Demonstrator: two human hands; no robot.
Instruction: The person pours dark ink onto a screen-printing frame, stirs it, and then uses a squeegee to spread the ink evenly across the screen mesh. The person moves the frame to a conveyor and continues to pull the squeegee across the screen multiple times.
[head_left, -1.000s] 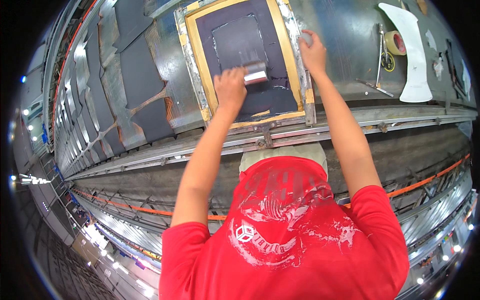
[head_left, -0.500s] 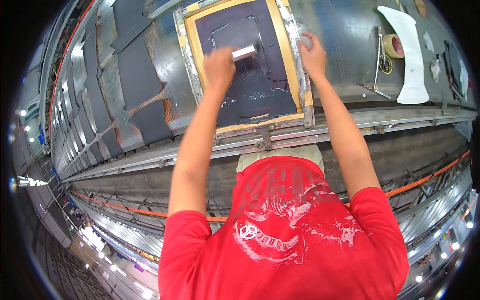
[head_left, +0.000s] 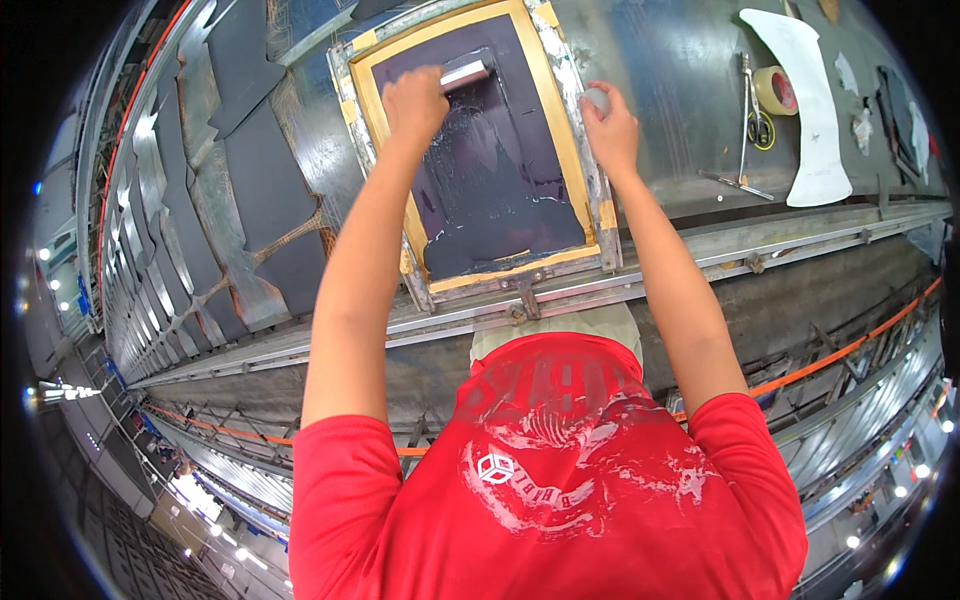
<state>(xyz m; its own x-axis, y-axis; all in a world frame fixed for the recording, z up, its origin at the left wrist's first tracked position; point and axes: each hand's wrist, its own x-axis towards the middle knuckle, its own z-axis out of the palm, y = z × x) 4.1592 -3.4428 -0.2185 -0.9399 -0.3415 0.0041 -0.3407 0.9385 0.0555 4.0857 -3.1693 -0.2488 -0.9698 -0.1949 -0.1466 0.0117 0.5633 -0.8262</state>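
My left hand (head_left: 414, 105) is closed on a squeegee (head_left: 465, 75) with a pale metal edge, near the far end of a printing screen. The screen has a weathered metal frame (head_left: 606, 215), a yellow-taped border (head_left: 554, 140) and a dark purple middle (head_left: 430, 210) covered in wet, dark ink with streaks. My right hand (head_left: 614, 135) has its fingers curled on a rounded grey knob (head_left: 597, 99) at the frame's right side.
Dark flat pieces (head_left: 280, 185) cover the metal table at left. On the right lie a white template (head_left: 815, 140), a tape roll (head_left: 775, 90), scissors (head_left: 761, 130) and thin metal tools (head_left: 735, 183). A rail (head_left: 700, 255) runs along the table's near edge.
My left hand has moved the squeegee away from me to the screen's far end, leaving streaked ink. The view has shifted slightly; my right hand stays at the frame's right side.
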